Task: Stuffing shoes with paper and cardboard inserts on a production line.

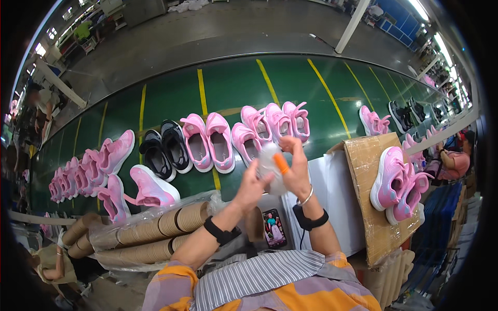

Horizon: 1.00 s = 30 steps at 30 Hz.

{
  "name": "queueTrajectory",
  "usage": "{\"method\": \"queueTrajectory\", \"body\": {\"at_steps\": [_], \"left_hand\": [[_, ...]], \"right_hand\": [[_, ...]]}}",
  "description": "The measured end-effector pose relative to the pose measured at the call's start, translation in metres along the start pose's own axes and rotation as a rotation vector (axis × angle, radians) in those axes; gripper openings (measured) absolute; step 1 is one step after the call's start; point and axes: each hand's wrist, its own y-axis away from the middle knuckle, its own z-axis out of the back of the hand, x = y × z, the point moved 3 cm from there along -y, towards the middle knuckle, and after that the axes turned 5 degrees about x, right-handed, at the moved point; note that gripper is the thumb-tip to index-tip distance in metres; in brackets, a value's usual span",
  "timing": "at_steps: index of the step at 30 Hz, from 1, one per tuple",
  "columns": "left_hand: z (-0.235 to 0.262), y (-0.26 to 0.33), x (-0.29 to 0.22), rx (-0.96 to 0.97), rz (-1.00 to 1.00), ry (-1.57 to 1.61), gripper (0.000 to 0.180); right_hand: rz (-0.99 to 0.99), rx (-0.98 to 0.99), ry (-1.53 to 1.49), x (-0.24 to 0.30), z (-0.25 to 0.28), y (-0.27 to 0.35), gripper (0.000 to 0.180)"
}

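A whitish, blurred wad point(268, 165), perhaps thin paper or film, is between my two hands above the near edge of the green conveyor. My left hand point(251, 185) has its fingers closed at the wad's lower left side. On the other side my right hand point(296, 168) grips it, fingers curled. An orange tube-like piece point(281, 163) sits by the right thumb; whether it is worn or held is unclear. Just beyond the hands stand pink sneakers point(246, 142) on the green conveyor point(176, 109). A black pair of sneakers point(175, 146) is farther left.
Brown ribbed rolls point(140, 233) in clear plastic lie at the near left. A phone point(274, 228) lies before me. White sheets point(334, 199) are to the right, beside a cardboard box point(363, 171) carrying a pink pair of sneakers point(391, 181). Other people work at both sides.
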Motion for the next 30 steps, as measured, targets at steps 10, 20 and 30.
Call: {"method": "queueTrajectory", "body": {"at_steps": [10,20,30], "left_hand": [[0.101,-0.09,0.012,-0.322,0.014,-0.589,0.028],[0.141,-0.143,0.042,-0.151,-0.043,-1.229,0.024],[0.127,-0.142,0.036,0.009,-0.312,-1.263,0.017]], "right_hand": [[-0.188,0.135,0.415,-0.051,-0.007,-0.005,0.054],[-0.194,0.261,0.712,-0.123,-0.061,-0.033,0.048],[0.065,0.823,1.102,-0.175,-0.122,-0.021,0.034]]}}
